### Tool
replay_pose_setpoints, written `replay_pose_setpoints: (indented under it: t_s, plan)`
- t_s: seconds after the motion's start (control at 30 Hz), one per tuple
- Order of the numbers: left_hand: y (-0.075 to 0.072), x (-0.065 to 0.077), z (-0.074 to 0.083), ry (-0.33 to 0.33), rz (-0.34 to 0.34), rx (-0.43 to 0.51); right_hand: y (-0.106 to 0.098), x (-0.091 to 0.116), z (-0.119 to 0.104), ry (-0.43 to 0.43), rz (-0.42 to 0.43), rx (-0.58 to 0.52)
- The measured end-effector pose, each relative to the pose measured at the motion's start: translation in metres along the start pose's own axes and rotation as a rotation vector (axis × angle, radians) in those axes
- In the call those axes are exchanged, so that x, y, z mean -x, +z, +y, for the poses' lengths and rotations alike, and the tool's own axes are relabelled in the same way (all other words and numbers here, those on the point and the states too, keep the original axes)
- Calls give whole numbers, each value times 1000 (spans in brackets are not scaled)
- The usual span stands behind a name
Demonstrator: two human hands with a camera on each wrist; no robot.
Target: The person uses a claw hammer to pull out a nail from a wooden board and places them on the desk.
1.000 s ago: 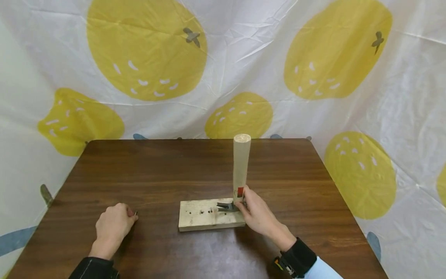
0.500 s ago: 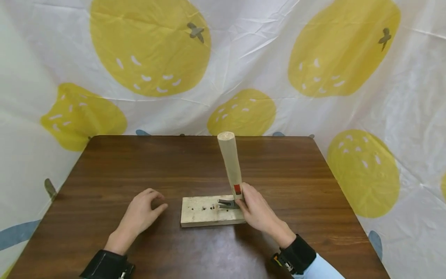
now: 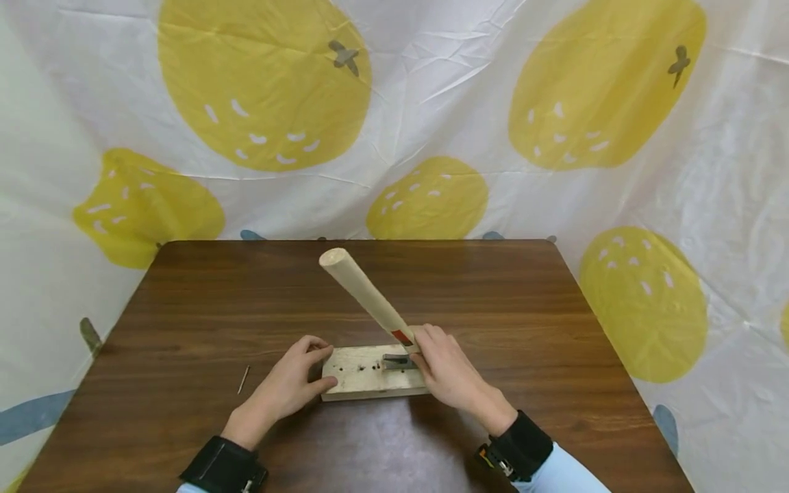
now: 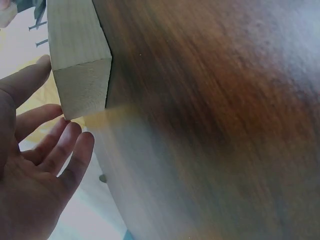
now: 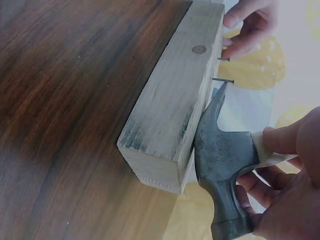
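A wooden block [image 3: 354, 390] lies on the table, with two nails [image 5: 223, 80] sticking out of its top face in the right wrist view. My right hand [image 3: 453, 370] grips a claw hammer [image 3: 372, 301] by its handle close to the head. The hammer's head [image 5: 222, 160] lies along the block, and its claw tip reaches one nail. The pale handle leans up to the left. At the block's left end is my left hand [image 3: 290, 380], fingers spread, thumb and fingertips at its edges in the left wrist view [image 4: 45, 150].
A loose nail [image 3: 244, 378] lies on the brown table [image 3: 259, 281], left of my left hand. Behind the table hangs a white sheet [image 3: 425, 103] printed with yellow fruit.
My left hand has put the loose nail down at the left and moved right to the block's end. The hammer handle has tipped from upright over to the left in my right hand.
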State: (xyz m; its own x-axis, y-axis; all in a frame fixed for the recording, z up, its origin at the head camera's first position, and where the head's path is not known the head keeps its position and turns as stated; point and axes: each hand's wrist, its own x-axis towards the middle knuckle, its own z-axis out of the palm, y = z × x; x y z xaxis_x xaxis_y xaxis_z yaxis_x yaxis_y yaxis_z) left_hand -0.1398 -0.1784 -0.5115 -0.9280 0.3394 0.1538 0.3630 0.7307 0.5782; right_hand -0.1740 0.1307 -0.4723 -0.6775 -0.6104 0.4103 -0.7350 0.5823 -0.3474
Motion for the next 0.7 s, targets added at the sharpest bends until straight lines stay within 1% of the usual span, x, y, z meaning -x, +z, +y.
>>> replay_pose_setpoints:
  t_s: [0.1, 0.27, 0.53, 0.7]
  plan:
    - [2, -1, 2, -14, 2, 5, 1, -1, -1, 6, -11, 33]
    - [5, -2, 5, -46, 8, 17, 3, -3, -4, 6, -24, 54]
    - [4, -4, 6, -50, 31, 28, 7, -8, -9, -2, -31, 51]
    - [4, -5, 5, -47, 37, 24, 8, -11, -13, 10, -54, 12]
